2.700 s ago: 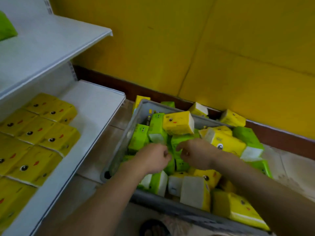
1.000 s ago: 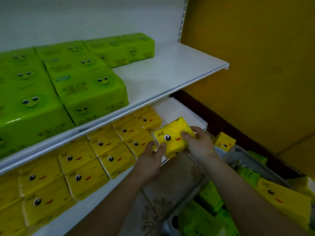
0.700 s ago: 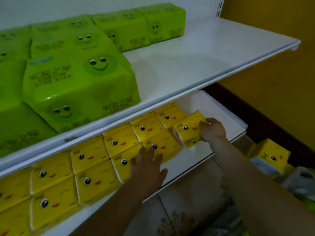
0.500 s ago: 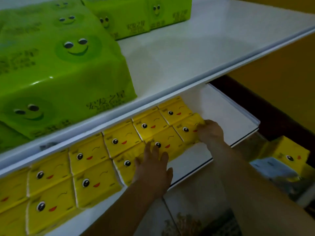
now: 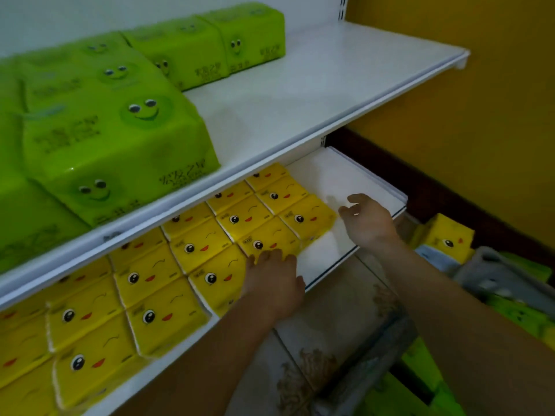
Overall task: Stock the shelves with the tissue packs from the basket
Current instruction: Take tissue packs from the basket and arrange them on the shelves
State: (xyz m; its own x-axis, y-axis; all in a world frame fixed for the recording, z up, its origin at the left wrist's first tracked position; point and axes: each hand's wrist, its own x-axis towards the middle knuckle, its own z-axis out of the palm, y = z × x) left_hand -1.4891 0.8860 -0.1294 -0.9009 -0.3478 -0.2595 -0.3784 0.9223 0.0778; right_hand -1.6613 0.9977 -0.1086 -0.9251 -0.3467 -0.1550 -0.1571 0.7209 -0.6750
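Note:
Yellow tissue packs with smiling faces lie in rows on the lower white shelf (image 5: 336, 256). The rightmost yellow pack (image 5: 306, 219) sits at the end of the row. My right hand (image 5: 368, 220) hovers just right of it, fingers spread, holding nothing. My left hand (image 5: 273, 280) rests flat on the front packs near the shelf edge, fingers apart. The grey basket (image 5: 492, 274) shows at the right edge with green packs and one yellow pack (image 5: 444, 241) in it.
Large green tissue packs (image 5: 120, 139) fill the left of the upper white shelf (image 5: 300, 94); its right half is bare. The lower shelf has bare white space right of the yellow row. A yellow wall stands to the right, tiled floor below.
My right hand set the yellow pack down at the end of the row, let go and drew back to the right. My left hand stayed pressed on the front packs.

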